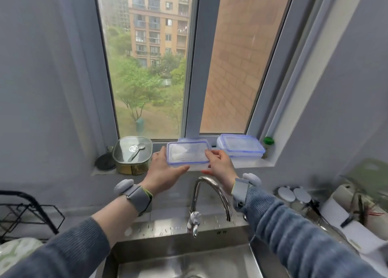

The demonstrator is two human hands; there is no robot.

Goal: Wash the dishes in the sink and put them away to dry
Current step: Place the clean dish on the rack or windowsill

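A clear plastic food box with a blue-edged lid is held at the window sill, above the tap. My left hand holds its left end, thumb along the underside. My right hand grips its right end with fingers on the lid's edge. A second lidded clear box sits on the sill just to the right. The steel sink lies below, its basin mostly out of view.
A green glass-lidded container with a spoon stands on the sill's left, a dark round object beside it. A curved tap rises under the hands. A black wire rack is at left; white lids and clutter at right.
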